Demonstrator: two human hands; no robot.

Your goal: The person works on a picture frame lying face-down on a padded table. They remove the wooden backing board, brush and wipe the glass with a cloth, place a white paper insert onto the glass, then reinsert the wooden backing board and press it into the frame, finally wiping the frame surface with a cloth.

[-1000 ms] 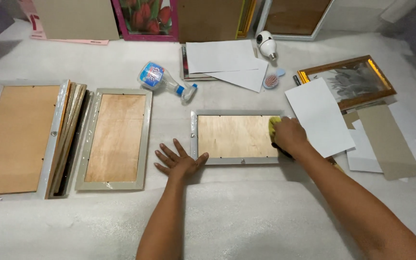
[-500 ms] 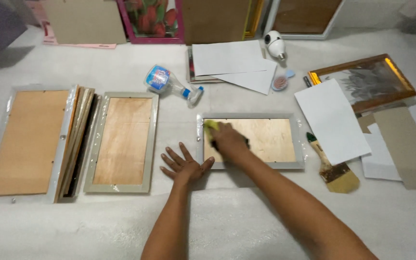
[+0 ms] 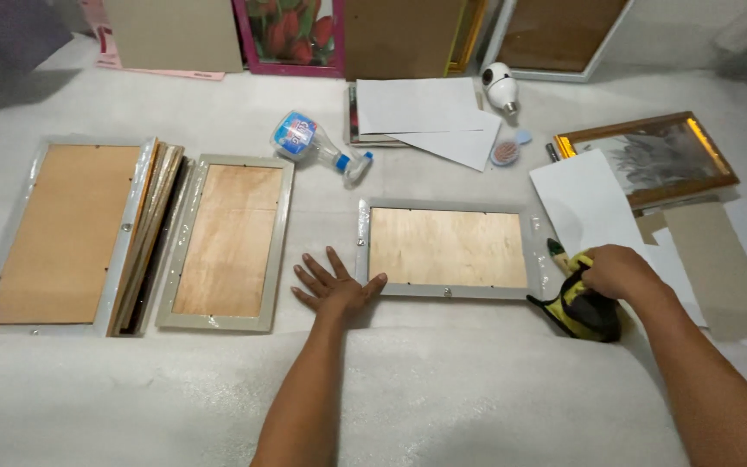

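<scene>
The right hand (image 3: 620, 272) is closed around a yellow and black cloth (image 3: 583, 310), bunched on the white surface (image 3: 477, 380) just off the right end of the grey picture frame (image 3: 447, 248); the cloth looks soft and limp, easy to crush in a fist, and it covers most of a paintbrush (image 3: 557, 252) whose handle tip shows just beside the knuckles. The left hand (image 3: 336, 287) lies open and flat, fingers spread, with its thumb side touching the frame's lower left corner; it holds nothing. The frame lies face down, its plywood backing up, between the two hands; it is probably light but rigid, and if glass sits beneath the board it is fragile, so the safest hold would be on the two short rails, not the thin backing. Farther left lie a second frame (image 3: 231, 242) and a stack of frames (image 3: 79, 233); beyond, a spray bottle (image 3: 313, 145) lies on its side, near sheets of white paper (image 3: 425, 117).
</scene>
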